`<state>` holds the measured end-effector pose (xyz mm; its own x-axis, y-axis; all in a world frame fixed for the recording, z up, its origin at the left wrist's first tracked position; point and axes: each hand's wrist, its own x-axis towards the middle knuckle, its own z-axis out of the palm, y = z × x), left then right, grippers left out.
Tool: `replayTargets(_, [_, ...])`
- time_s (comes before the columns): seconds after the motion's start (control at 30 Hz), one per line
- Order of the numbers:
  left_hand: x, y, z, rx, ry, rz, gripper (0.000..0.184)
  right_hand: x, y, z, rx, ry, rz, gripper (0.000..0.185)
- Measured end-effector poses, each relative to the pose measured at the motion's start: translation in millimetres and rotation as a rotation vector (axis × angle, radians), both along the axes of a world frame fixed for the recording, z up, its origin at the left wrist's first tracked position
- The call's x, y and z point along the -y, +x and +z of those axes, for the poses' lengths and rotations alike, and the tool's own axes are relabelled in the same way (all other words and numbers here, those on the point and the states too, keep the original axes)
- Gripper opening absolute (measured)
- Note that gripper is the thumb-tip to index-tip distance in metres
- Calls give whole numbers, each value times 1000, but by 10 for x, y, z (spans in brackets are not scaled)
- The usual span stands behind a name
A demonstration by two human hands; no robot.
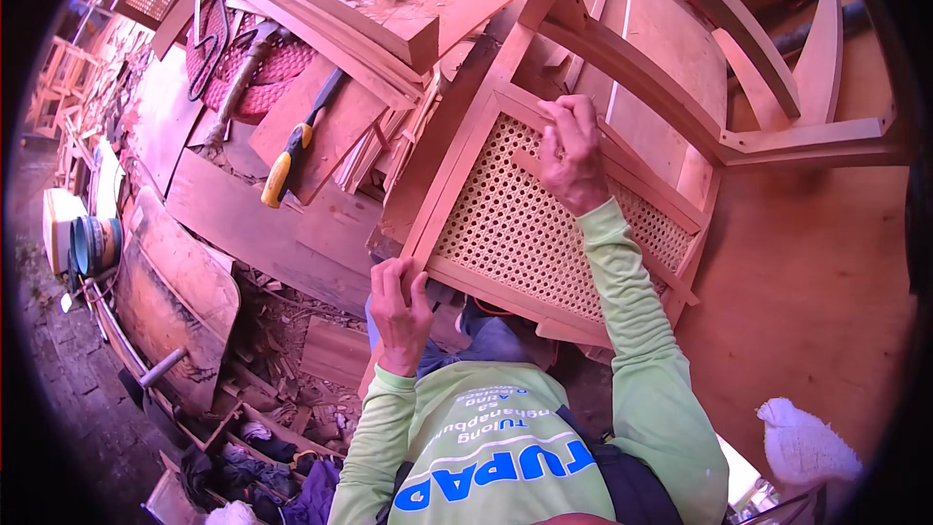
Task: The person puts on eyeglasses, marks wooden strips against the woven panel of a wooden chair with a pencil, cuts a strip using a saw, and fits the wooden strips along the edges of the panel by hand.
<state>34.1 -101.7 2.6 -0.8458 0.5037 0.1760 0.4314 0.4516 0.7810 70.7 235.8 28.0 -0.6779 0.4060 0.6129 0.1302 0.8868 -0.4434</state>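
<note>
One cane panel [515, 224] already filled the frame [455, 175] mid-picture; my right hand [571, 151] closed on a seemingly unfixed wood strip [527, 163] across it, my left hand [400, 311] half-open at its lower-left corner.

A four-sided, reddish-brown wooden frame [461, 173] surrounds pale woven cane [525, 243] with a regular pattern of small holes. A narrow wooden strip [671, 279] lies diagonally across the cane, one end overlapping the frame.
</note>
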Motion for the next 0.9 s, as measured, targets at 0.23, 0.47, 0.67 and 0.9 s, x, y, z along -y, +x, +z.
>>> replayTargets(0.23, [1, 11, -26, 22, 17, 40, 25, 331, 139, 404, -6, -633, 117, 52])
replayTargets(0.47, [33, 24, -36, 32, 36, 107, 30, 569, 185, 262, -79, -1168, 438, 36])
replayTargets(0.67, [72, 9, -118, 50, 106, 121, 32, 803, 151, 186, 49, -1199, 584, 32])
replayTargets(0.9, [109, 17, -142, 106, 77, 137, 34, 1094, 50, 276, 287, -965, 675, 24])
